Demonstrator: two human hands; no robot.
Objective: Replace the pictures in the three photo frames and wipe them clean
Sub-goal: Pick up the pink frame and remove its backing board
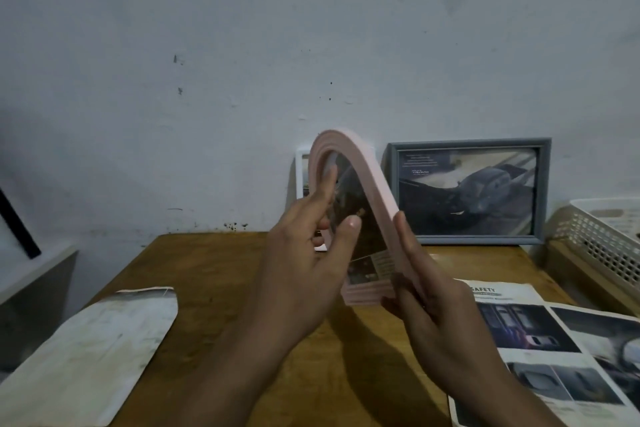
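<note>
I hold a pink photo frame [360,173] upright and edge-on above the wooden table [214,274], with a dark picture showing in it. My left hand [308,263] grips its near side, thumb on the picture and fingers behind. My right hand [426,302] holds its lower right edge, fingers curled round the rim. A grey frame [467,146] with a car picture leans on the wall at the back right. A white frame [300,170] stands behind the pink one, mostly hidden.
A white cloth [86,347] lies at the table's front left. Printed car brochure sheets [540,340] lie at the front right. A perforated white basket [602,243] stands at the right edge. A pale wall rises right behind the table.
</note>
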